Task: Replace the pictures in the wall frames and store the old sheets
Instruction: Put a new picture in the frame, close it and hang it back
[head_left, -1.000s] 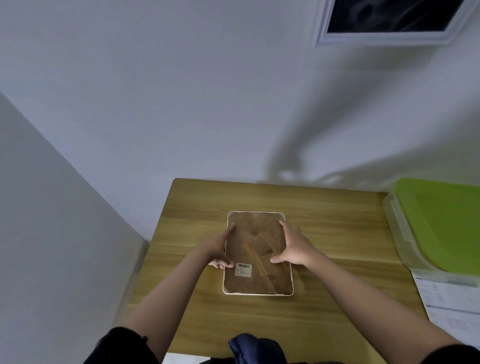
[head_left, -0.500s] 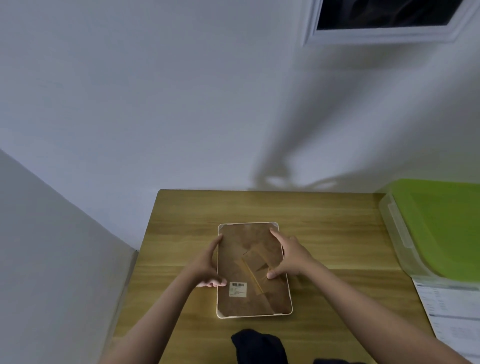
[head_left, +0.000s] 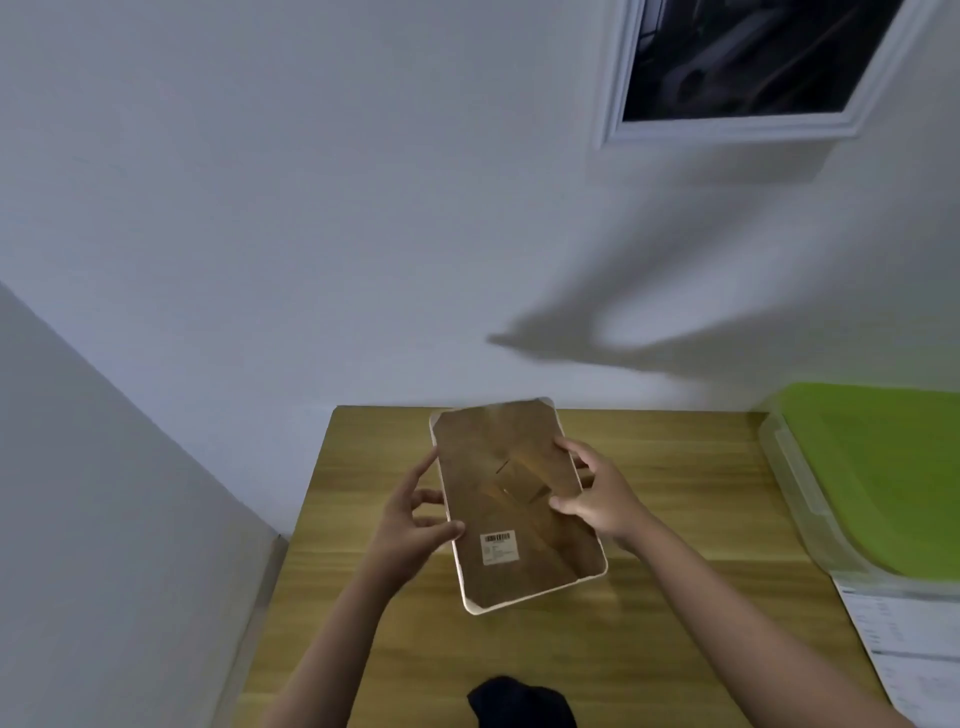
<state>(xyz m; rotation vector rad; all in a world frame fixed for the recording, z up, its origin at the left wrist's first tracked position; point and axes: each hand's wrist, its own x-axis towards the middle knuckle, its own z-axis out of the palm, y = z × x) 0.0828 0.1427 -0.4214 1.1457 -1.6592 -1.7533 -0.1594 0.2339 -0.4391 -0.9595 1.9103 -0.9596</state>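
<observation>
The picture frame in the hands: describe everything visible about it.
The picture frame is a small rectangle with rounded corners and a thin cream rim, its brown fibreboard back facing the camera. A fold-out stand flap sits at mid-back, a white barcode sticker lower left. It is held tilted above the wooden table, top edge toward the wall. The left hand grips its left edge, the right hand its right edge, thumb on the back.

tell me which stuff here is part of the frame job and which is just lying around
Job:
- frame, back side up, held by left hand and right hand
- wall frame
- lidded box, possibly for old sheets

Lying about:
- printed paper
- dark cloth
- table
</observation>
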